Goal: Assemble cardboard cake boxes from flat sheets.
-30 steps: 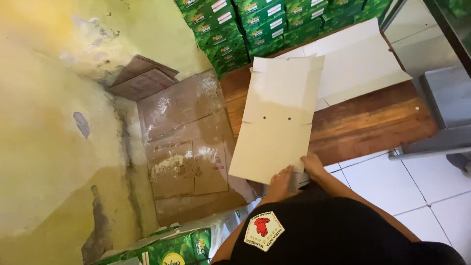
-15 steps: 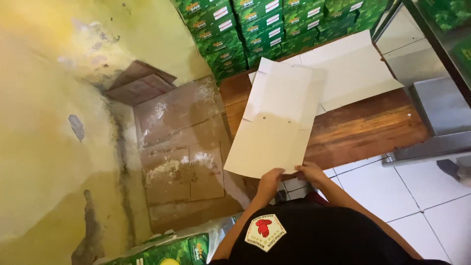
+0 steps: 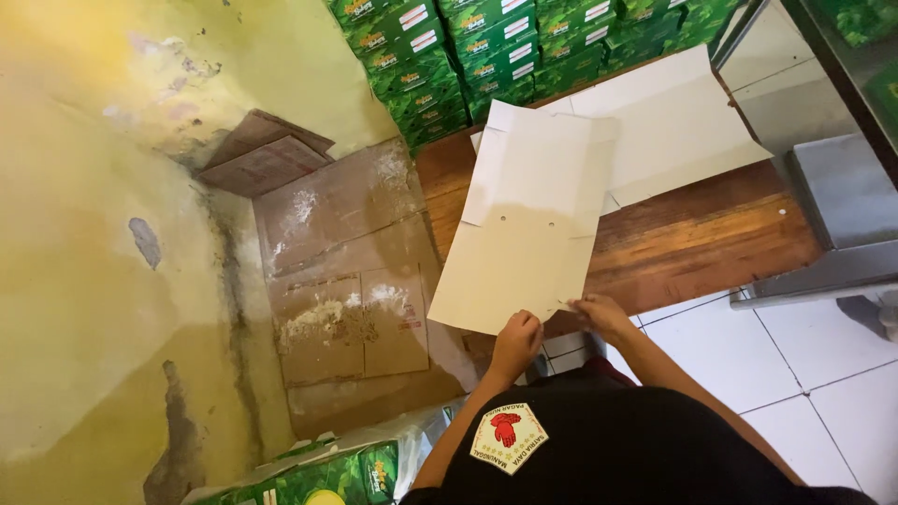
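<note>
Above the wooden platform (image 3: 692, 238), a flat cream cardboard sheet (image 3: 524, 234) is pinched at its near edge by the left hand (image 3: 516, 339) and right hand (image 3: 601, 314), each grip closed on it; it is judged light, stiff, easily creased.

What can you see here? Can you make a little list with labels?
left hand: grips the near edge of the flat white card
right hand: grips the same edge, at the other corner
card: unfolded, with flaps at its far end, held over the wooden platform
more white sheets: lie on the platform
green boxes: stacked behind the platform
brown cardboard: flat on the floor by the yellow wall
</note>
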